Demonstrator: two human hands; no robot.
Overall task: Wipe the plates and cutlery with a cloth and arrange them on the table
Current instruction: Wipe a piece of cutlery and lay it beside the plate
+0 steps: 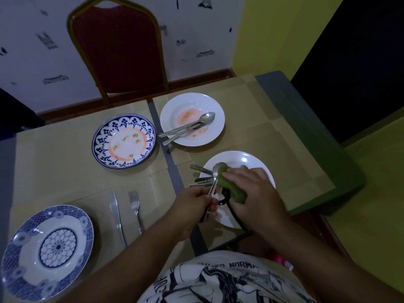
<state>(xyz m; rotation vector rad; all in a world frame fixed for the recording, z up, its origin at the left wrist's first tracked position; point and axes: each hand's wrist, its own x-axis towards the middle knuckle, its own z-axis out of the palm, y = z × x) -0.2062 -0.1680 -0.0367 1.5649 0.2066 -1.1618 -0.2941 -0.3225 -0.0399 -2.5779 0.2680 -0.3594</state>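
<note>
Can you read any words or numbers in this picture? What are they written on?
"NORMA": printed on the person's white T-shirt, above a black drawing. The letters just before it are folded and blurred, so they cannot be read.
Wallpaper: only small dark drawings; any writing there is too blurred to read.
No writing shows on the plates or cutlery.

The person wears a cream T-shirt (220,281) printed with black line-art figures and the partly visible lettering "NORMA".
</note>
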